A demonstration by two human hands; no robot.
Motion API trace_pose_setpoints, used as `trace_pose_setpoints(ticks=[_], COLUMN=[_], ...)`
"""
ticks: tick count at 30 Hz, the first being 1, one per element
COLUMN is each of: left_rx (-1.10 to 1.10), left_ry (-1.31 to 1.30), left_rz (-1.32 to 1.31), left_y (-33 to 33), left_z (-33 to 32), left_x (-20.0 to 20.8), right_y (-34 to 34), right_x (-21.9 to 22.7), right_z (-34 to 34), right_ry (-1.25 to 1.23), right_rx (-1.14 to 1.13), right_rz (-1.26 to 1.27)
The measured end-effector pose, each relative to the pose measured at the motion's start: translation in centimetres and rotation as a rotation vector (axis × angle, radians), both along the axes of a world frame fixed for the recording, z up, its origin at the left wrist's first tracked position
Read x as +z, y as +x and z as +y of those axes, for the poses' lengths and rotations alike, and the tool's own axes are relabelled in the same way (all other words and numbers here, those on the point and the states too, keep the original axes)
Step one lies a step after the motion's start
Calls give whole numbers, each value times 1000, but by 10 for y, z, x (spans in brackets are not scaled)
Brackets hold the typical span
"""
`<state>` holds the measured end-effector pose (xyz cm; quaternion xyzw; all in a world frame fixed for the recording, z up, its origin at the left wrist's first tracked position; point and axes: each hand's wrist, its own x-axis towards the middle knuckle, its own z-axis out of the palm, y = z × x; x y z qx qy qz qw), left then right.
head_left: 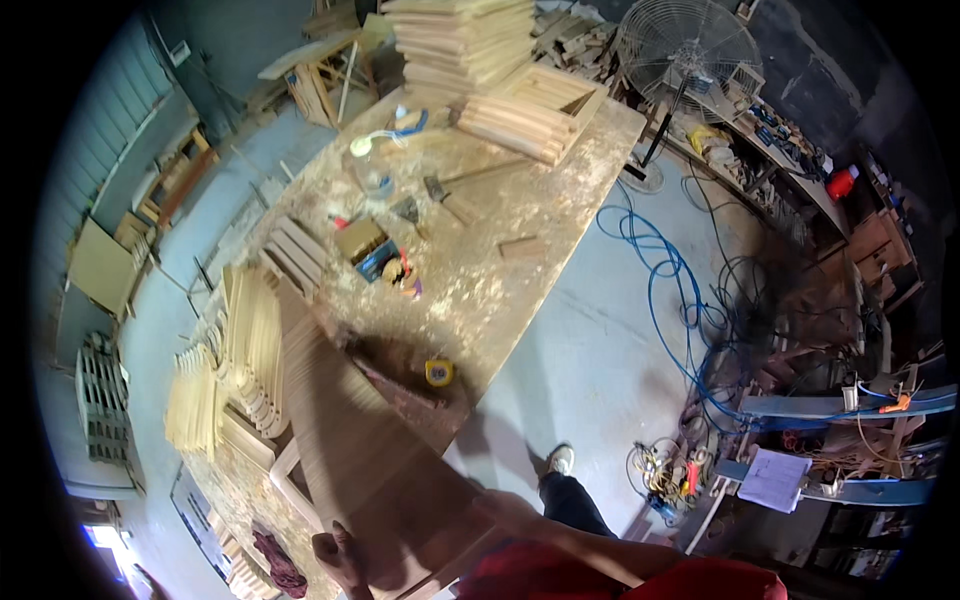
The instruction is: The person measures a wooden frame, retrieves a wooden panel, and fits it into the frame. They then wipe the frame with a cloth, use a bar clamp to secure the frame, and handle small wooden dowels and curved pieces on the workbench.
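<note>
A long brown wooden panel (pixel 350 430) with visible grain lies slanting over the near part of the workbench. My left hand (pixel 340 560) is at the panel's near left edge, its fingers curled against it. Over the panel's near right side is my right hand (pixel 505 512); its fingers are smeared and I cannot make out their shape. A yellow tape measure (pixel 439 373) rests just right of the panel. Beside the panel on the left stand several pale curved wooden slats (pixel 250 350) and a wooden frame (pixel 290 480).
The stained workbench (pixel 480 290) carries a small box (pixel 368 248), scrapers (pixel 440 190) and stacked wooden frames (pixel 465 45). Blue hose (pixel 655 290) coils over the floor on the right. A large fan (pixel 688 50) stands at the far right. A dark red cloth (pixel 278 562) lies near left.
</note>
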<state>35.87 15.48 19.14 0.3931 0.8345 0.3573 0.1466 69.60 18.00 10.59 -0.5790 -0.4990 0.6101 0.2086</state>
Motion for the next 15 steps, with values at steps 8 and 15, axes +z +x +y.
trace_pose_setpoints(ticks=[8,15], left_rx=[-573,-908], left_ry=[-14,-117], left_rz=[-284,-394], left_y=[251,416], left_z=[164,369], left_x=[85,65], right_y=[257,480], right_x=[18,1], right_z=[78,98], right_ry=[107,145], right_rx=[-752,-1183], right_rz=[139,128])
